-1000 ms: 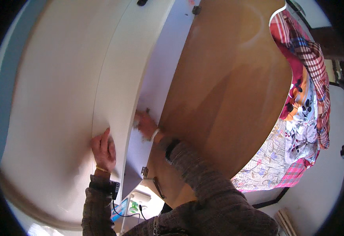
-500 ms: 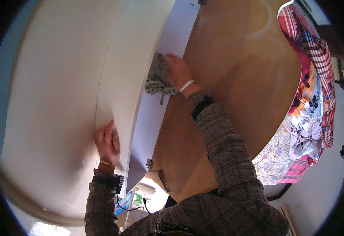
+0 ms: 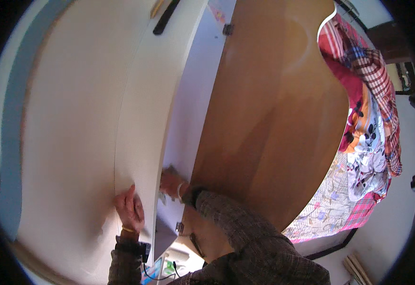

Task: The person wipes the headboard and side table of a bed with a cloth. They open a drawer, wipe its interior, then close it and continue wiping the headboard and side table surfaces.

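My right hand grips a crumpled grey-green cloth against the pale lilac inner surface of a cabinet. The cream panel's edge hides part of its fingers and of the cloth. On the cream panel rests my left hand, its fingers loosely curled together with nothing visible in them. To the right of the lilac surface spreads a brown wooden door, swung out on metal hinges; my right forearm reaches across its lower part.
Hinges sit at the lower and upper ends of the door. A black-handled item lies on the cream panel at the top. Patterned bedding lies beyond the door's wavy edge. A black cable hangs below my left wrist.
My right hand has carried the cloth down the lilac surface toward me, from its upper part to near the lower hinge. The view has shifted; my left hand remains on the cream panel.
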Motion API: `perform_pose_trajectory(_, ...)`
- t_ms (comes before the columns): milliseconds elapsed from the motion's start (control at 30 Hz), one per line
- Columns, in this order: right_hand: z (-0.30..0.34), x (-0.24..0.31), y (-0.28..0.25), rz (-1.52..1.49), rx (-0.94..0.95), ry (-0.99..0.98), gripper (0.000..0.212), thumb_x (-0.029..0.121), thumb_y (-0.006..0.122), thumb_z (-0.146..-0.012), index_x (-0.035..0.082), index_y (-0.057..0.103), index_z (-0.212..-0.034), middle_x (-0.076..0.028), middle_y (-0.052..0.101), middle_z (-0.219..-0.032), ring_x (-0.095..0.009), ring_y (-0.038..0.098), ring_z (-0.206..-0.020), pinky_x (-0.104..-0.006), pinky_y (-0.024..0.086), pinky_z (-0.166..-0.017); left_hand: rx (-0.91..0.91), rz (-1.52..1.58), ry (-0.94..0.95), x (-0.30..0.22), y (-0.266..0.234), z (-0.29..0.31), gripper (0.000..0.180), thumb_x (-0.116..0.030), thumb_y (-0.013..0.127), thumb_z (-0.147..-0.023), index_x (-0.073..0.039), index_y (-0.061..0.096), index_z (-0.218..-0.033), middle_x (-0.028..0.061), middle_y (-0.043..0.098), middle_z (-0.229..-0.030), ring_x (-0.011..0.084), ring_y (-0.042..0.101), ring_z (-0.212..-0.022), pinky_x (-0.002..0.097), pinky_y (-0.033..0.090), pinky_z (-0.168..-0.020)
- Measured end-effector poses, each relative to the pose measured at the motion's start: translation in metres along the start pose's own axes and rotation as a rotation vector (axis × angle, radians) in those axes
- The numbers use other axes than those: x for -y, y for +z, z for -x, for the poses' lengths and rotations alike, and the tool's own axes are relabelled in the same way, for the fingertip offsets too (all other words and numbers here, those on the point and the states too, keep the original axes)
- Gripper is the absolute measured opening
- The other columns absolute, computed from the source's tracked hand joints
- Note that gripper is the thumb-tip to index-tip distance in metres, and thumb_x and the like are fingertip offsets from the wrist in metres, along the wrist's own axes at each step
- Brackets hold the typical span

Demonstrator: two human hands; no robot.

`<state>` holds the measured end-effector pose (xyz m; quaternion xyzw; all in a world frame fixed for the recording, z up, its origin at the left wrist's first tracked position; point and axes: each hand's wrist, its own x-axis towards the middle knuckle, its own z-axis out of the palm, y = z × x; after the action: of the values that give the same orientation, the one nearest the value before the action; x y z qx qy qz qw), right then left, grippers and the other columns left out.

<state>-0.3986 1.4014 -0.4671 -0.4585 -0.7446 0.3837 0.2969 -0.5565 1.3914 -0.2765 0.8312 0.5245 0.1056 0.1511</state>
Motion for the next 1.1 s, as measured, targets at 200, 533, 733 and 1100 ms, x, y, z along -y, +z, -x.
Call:
perform_pose_trajectory(200, -0.08, -0.148, -0.17, 0.221, -0.148, 0.065, 0.048, 0.024, 0.052, -0.091, 0.013, 0.046, -0.137, -0.013, 0.036, -0.149, -0.033, 0.033, -0.137, -0.0449, 0.027, -0.114, 0.04, 0.112, -0.093, 0.002, 0.001, 0.004, 0.038, -0.021, 0.05, -0.095, -0.005, 0.054, -0.128, 0.0074, 0.052, -0.096, 0.0218, 0.049, -0.088, 0.0374, 0.041, -0.078)
perform_pose_trajectory(533, -0.084, -0.213, -0.27, 0.911, -0.379, 0.595, 0.063, 0.024, 0.062, -0.083, 0.008, 0.042, -0.14, -0.018, 0.03, -0.151, -0.038, 0.032, -0.136, -0.0466, 0.033, -0.109, 0.01, 0.5, -0.182, 0.009, 0.012, 0.013, 0.04, -0.006, 0.057, -0.09, -0.008, 0.054, -0.13, -0.0006, 0.046, -0.091, 0.0069, 0.045, -0.062, 0.0196, 0.041, -0.056)
perform_pose_trajectory(733, -0.051, -0.182, -0.226, 0.892, -0.189, 0.525, 0.051, 0.026, 0.059, -0.085, 0.004, 0.053, -0.131, -0.017, 0.041, -0.141, -0.038, 0.043, -0.125, -0.0458, 0.037, -0.105, -0.092, 0.271, -0.049, 0.001, 0.011, 0.004, 0.038, -0.006, 0.056, -0.091, -0.008, 0.055, -0.128, -0.0012, 0.046, -0.08, 0.0079, 0.045, -0.058, 0.0217, 0.038, -0.054)
perform_pose_trajectory(1100, 0.049, -0.153, -0.48, 1.464, -0.674, 0.779, 0.022, 0.016, 0.057, -0.085, 0.004, 0.065, -0.102, -0.014, 0.057, -0.108, -0.032, 0.054, -0.102, -0.0417, 0.046, -0.086, -0.099, 0.23, -0.077, -0.019, -0.008, -0.022, 0.018, -0.017, 0.054, -0.096, -0.006, 0.064, -0.086, -0.0025, 0.042, -0.055, 0.0049, 0.037, -0.043, 0.0211, 0.032, -0.042)
